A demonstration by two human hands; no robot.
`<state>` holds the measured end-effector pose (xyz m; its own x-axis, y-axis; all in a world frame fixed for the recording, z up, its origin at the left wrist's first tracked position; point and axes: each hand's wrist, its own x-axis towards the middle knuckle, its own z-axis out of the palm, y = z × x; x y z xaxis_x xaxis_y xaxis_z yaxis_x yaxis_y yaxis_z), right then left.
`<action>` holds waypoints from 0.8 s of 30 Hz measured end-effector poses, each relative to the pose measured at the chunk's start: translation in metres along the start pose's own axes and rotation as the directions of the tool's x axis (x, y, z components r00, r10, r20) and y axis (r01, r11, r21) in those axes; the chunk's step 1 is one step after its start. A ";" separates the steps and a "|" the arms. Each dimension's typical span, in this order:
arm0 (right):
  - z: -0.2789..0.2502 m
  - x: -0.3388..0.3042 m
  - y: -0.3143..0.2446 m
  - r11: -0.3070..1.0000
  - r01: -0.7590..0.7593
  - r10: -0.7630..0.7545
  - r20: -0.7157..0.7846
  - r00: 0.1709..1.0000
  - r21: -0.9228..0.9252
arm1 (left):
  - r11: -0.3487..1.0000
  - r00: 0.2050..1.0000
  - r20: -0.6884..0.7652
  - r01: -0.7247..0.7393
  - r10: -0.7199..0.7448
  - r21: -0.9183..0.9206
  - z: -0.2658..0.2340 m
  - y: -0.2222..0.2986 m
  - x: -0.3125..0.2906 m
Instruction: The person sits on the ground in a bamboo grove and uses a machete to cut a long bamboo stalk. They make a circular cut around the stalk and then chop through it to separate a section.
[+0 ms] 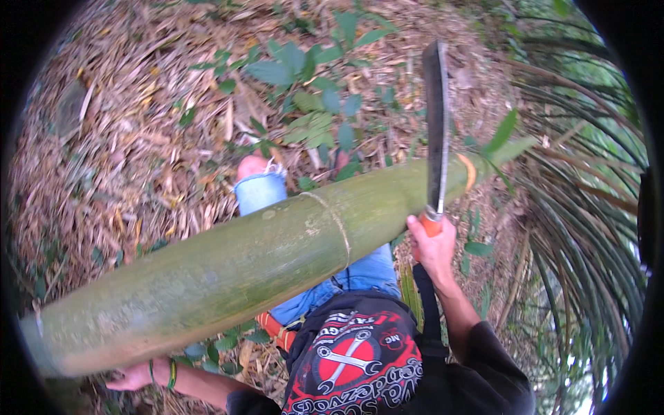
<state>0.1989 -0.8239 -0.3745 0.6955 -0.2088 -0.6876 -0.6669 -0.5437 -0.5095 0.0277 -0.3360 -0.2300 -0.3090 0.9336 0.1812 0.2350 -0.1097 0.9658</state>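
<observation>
A thick green bamboo pole (pixel 228 266) runs from the lower left up to the right, across my legs. My left hand (pixel 138 375) is under its thick end at the lower left, partly hidden by the pole. My right hand (pixel 434 245) grips the orange handle of a long dark machete (pixel 436 131). The blade points up and away, and it crosses the thin part of the pole.
Dry leaves and straw cover the ground (pixel 138 138). A small green-leaved plant (pixel 311 90) grows beyond my foot. Palm fronds (pixel 581 207) hang at the right. My jeans leg (pixel 263 194) sticks out under the pole.
</observation>
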 end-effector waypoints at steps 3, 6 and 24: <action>-0.001 -0.009 -0.002 0.986 -0.042 0.043 -0.007 0.999 0.159 | 0.992 0.994 0.108 0.047 -0.035 -0.115 -0.036 -0.024 0.057; -0.012 -0.010 -0.009 0.981 -0.006 0.013 -0.034 0.999 0.194 | 0.989 0.982 0.135 0.140 -0.133 -0.044 -0.042 -0.044 0.049; 0.007 -0.009 -0.042 0.976 -0.088 0.122 -0.165 0.979 0.199 | 0.906 0.767 0.504 0.244 -0.398 0.345 0.026 -0.089 0.079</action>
<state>0.2184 -0.7936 -0.3508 0.6434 -0.4049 -0.6496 -0.7655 -0.3501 -0.5399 0.0063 -0.2432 -0.3066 0.1338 0.9314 -0.3387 0.4556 0.2457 0.8556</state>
